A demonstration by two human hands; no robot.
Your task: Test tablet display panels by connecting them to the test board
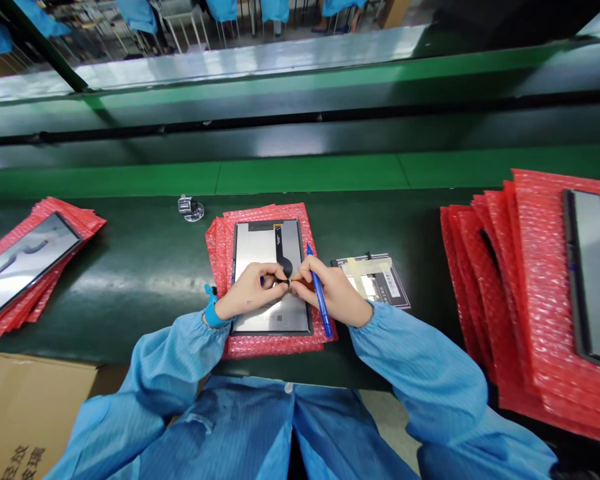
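The dark green desk [145, 267] runs beneath both hands, and on it, right under them, lies a pile of red bubble sleeves [275, 347], a soft bed that would probably give if pressed, so light pressure suits this work. On the pile, directly below the hands, the silvery display panel [265, 321] rests flat; its bare face looks easy to scratch, so nails and wrists are best carried lightly over it. Just beyond the right hand, to its right, a taped flat part [370, 277] lies on the desk, near enough that the right sleeve should swing clear of it. The left hand [256, 290] has thumb and forefinger pinched on the near end of the black strip; the right hand [329, 290] meets it fingertip to fingertip, gripping something too small to tell, with the blue pen [320, 293] tucked across its fingers. That pen's ends deserve watching, since a careless turn of the wrist could drag one over the panel. The black strip [279, 245] runs up the panel, away from the fingertips; it is likely thin and easily creased, so one hand should steady it while the other works with small movements, never tugging.
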